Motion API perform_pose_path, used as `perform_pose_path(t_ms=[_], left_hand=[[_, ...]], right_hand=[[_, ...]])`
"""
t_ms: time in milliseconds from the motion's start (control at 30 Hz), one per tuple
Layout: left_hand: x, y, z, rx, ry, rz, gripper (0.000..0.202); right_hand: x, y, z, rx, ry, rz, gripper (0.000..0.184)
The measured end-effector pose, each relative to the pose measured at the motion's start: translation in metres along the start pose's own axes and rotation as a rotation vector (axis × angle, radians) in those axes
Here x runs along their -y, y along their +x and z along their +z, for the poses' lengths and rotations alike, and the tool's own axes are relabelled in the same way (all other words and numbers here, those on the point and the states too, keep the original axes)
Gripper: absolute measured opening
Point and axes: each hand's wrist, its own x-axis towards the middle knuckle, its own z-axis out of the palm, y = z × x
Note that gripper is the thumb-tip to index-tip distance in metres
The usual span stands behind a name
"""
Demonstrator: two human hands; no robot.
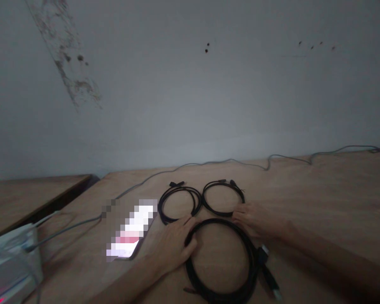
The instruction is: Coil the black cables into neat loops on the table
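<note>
Three coiled black cables lie on a wooden table (319,190). The largest coil (250,253) is nearest me, with a thick plug at its right side. My left hand (177,242) rests flat on this coil's left edge, fingers stretched out. My right hand (256,219) lies on its upper right edge, fingers spread, fingertips near the small right coil (223,185). The small left coil (177,192) sits just beyond my left hand.
A lit phone (131,232) lies left of my left hand. A grey cable (228,161) runs along the table's back edge by the wall. A white box (9,266) with wires stands at the lower left. A second table (28,196) adjoins at left.
</note>
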Motion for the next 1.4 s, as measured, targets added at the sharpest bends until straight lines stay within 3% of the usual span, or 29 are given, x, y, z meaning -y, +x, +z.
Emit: perform_pose_path(t_ms=[167, 333, 567, 767, 933, 1133, 1267, 1400], left_hand=[[-0.002, -0.001, -0.002, 0.021, 0.001, -0.01, 0.049], [-0.004, -0.001, -0.003, 0.018, 0.002, 0.007, 0.048], [-0.002, -0.002, -0.002, 0.013, 0.012, -0.001, 0.049], [0.0, -0.002, 0.001, 0.025, 0.013, -0.018, 0.05], [0.0, -0.001, 0.0, 0.012, 0.0, -0.007, 0.051], [-0.002, -0.001, -0.002, 0.014, -0.004, -0.007, 0.048], [-0.005, -0.002, -0.004, 0.025, 0.009, -0.025, 0.045], [-0.006, -0.002, -0.006, 0.034, 0.004, -0.029, 0.049]], right_hand=[[0.011, 0.014, -0.019, 0.11, -0.135, -0.033, 0.018], [0.016, 0.023, -0.031, 0.141, -0.065, 0.008, 0.018], [0.011, 0.03, -0.024, 0.155, 0.105, 0.113, 0.026], [0.009, 0.033, -0.012, 0.174, 0.293, 0.303, 0.032], [0.008, 0.03, -0.005, 0.233, 0.331, 0.335, 0.037], [0.009, 0.029, -0.014, 0.205, 0.219, 0.289, 0.047], [0.005, 0.028, -0.024, 0.155, 0.019, 0.212, 0.034], [-0.005, 0.02, -0.034, 0.126, -0.176, -0.05, 0.022]])
